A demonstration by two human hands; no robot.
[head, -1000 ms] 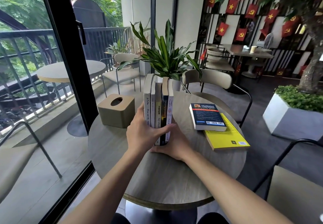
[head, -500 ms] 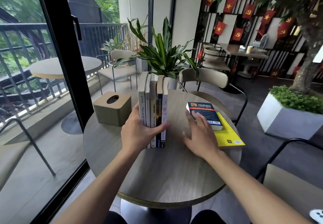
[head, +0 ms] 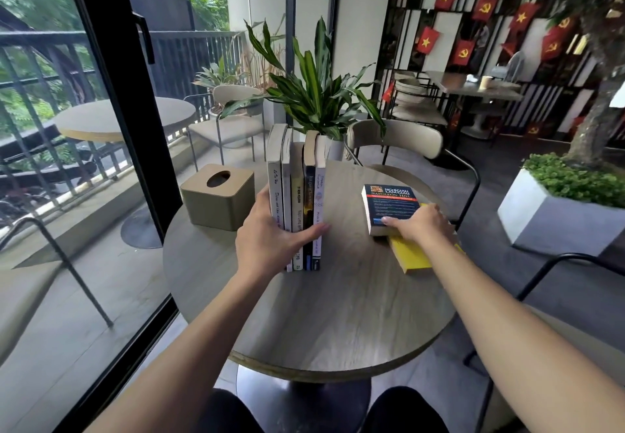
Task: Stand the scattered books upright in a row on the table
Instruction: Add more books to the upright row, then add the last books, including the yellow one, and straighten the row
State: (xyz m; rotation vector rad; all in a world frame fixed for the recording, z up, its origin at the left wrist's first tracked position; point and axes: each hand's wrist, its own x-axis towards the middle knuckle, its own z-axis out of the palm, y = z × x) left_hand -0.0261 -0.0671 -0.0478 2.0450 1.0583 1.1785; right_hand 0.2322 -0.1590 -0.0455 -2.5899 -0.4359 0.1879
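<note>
Head view, left hand [head: 270, 239] clasping upright books [head: 297, 202], right hand [head: 421, 224] gripping blue book [head: 390, 207] (yellow book [head: 411, 256] half hidden)

Between my left hand [head: 270, 239] and my right hand [head: 417, 224] the bench [head: 338, 314] lies bare, and so does the wide stretch nearer me. Left of my left hand a tissue box [head: 218, 195] blocks the way. Ahead of it the standing books [head: 297, 195] form a wall, with a potted plant [head: 314, 94] just behind. Under my right hand, the blue book [head: 389, 206] and yellow book [head: 411, 256] fill the edge.

Bare forearms, sleeveless; dark trousers [head: 230, 412].
</note>
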